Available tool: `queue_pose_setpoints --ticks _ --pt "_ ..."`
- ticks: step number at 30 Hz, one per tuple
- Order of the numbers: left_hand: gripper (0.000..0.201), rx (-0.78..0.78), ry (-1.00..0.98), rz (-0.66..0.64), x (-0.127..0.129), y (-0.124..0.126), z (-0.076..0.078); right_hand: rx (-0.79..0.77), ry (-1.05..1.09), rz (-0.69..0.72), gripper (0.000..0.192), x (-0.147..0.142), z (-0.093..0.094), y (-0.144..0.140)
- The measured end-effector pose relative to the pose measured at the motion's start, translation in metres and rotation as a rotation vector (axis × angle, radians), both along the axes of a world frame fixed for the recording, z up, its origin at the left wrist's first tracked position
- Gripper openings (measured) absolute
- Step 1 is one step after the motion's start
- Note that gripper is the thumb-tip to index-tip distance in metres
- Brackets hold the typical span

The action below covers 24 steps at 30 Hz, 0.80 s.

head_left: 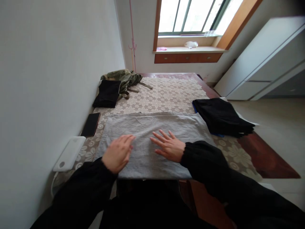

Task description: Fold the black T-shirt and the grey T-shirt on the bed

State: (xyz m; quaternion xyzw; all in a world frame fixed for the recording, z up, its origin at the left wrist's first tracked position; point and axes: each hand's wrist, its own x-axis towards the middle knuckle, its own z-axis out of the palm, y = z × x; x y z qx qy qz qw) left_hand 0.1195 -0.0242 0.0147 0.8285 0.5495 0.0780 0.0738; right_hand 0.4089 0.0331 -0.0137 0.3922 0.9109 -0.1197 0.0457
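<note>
A grey garment [152,133] lies folded flat on the table's floral lace cloth [166,95], right in front of me. My left hand [118,153] rests palm down on its near left part, fingers together and slightly curled. My right hand [168,145] lies flat on the middle of the grey garment with its fingers spread, pointing left. Neither hand holds anything. Both arms wear black sleeves.
A stack of folded black clothes [222,117] sits at the right edge. A folded black garment [107,93] and an olive green one [124,79] lie at the far left by the wall. A black phone [91,124] and a white box [70,153] lie left of the grey garment.
</note>
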Motion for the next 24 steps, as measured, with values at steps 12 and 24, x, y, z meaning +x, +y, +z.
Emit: queue_pose_setpoints --ticks 12,24 --pt "0.073 0.025 0.097 0.025 0.002 0.049 -0.061 0.221 0.049 -0.274 0.071 0.023 -0.05 0.032" --pt "0.059 -0.177 0.127 -0.134 0.061 0.109 -0.024 0.048 -0.108 -0.28 0.07 0.023 -0.022 0.073"
